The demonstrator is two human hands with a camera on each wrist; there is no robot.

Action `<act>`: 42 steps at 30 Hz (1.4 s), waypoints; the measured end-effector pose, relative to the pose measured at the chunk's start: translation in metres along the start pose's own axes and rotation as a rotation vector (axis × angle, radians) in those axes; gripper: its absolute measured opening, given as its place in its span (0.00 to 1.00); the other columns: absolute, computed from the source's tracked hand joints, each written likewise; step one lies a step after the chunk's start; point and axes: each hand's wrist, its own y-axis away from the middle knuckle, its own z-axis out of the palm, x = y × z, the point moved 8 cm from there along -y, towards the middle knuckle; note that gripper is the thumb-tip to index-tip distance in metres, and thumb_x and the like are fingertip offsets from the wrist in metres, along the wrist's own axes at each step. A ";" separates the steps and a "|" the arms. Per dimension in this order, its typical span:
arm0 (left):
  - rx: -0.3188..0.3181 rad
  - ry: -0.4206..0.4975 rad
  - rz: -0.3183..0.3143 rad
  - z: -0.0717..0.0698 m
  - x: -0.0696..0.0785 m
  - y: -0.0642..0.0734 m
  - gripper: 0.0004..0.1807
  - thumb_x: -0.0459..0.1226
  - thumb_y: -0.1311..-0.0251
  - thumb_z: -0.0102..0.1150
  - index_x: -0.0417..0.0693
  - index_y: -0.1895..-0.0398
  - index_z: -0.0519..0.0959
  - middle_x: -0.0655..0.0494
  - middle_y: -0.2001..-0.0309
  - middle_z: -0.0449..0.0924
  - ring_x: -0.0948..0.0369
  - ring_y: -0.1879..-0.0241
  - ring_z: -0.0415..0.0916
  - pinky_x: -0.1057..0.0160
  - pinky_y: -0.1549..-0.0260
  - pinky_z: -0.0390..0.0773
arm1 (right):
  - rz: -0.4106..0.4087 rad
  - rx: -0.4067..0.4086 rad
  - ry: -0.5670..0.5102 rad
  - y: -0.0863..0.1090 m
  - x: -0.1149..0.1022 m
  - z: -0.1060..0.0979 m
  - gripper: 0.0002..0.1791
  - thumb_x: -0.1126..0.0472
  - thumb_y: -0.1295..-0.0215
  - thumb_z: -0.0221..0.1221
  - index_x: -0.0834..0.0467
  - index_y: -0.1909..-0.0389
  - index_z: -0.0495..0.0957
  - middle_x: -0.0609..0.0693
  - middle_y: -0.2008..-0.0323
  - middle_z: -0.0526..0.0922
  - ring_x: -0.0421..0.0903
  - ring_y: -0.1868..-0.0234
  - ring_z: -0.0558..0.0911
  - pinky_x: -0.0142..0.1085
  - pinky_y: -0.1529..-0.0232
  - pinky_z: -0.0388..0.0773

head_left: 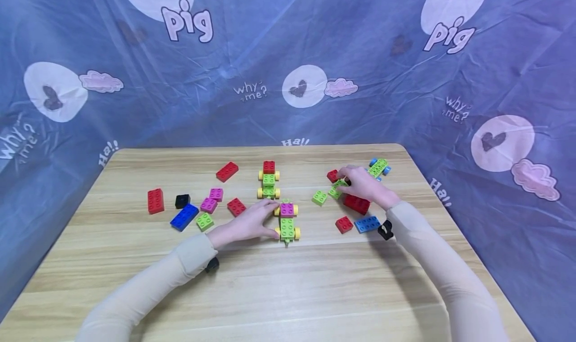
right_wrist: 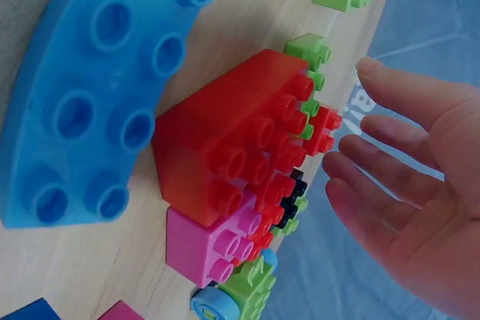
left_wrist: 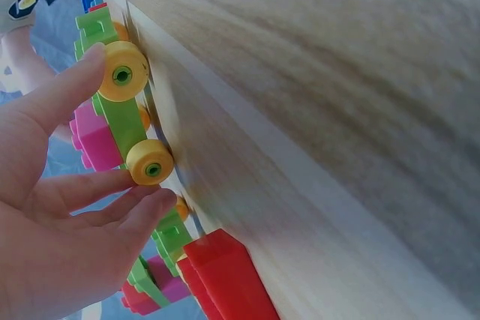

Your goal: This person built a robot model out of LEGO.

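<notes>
My left hand (head_left: 249,222) reaches in from the left to a toy car (head_left: 287,228) with a green base, yellow wheels and a pink brick on top. In the left wrist view its thumb (left_wrist: 91,65) lies against one yellow wheel and a finger against the other, so the car is held lengthwise. Over the bricks at the right hovers my right hand (head_left: 363,183), its fingers (right_wrist: 390,144) loosely extended with nothing between them. Beneath and beside it are a big red brick (right_wrist: 232,133), a green brick (right_wrist: 306,49) and a small red brick (head_left: 332,175).
Behind the held car stands another yellow-wheeled car (head_left: 268,180) carrying a red brick. A green car base (head_left: 378,168) with blue wheels lies far right. Blue (head_left: 184,217), pink (head_left: 209,205), black (head_left: 182,201) and red bricks (head_left: 155,201) spread over the left. A blue brick (head_left: 367,224) lies near the right wrist.
</notes>
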 end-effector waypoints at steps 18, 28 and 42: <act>0.013 -0.009 0.019 -0.002 0.001 -0.001 0.50 0.48 0.52 0.75 0.32 0.29 0.63 0.39 0.30 0.67 0.44 0.32 0.67 0.46 0.29 0.66 | -0.007 -0.113 0.003 -0.008 -0.009 0.016 0.17 0.62 0.44 0.71 0.63 0.54 0.82 0.58 0.56 0.86 0.52 0.56 0.82 0.45 0.52 0.83; 0.007 -0.009 0.015 -0.001 -0.001 -0.002 0.51 0.49 0.52 0.75 0.33 0.29 0.62 0.38 0.29 0.65 0.43 0.30 0.65 0.45 0.28 0.64 | -0.029 -0.092 -0.010 -0.006 -0.013 0.011 0.19 0.63 0.44 0.71 0.65 0.53 0.82 0.60 0.55 0.85 0.53 0.56 0.83 0.47 0.51 0.83; 0.013 0.000 0.016 0.000 -0.001 -0.001 0.51 0.48 0.53 0.75 0.32 0.29 0.63 0.40 0.30 0.66 0.45 0.31 0.67 0.47 0.28 0.65 | 0.076 -0.190 0.113 -0.012 -0.006 0.022 0.23 0.49 0.47 0.73 0.62 0.61 0.82 0.53 0.68 0.85 0.43 0.72 0.77 0.37 0.64 0.81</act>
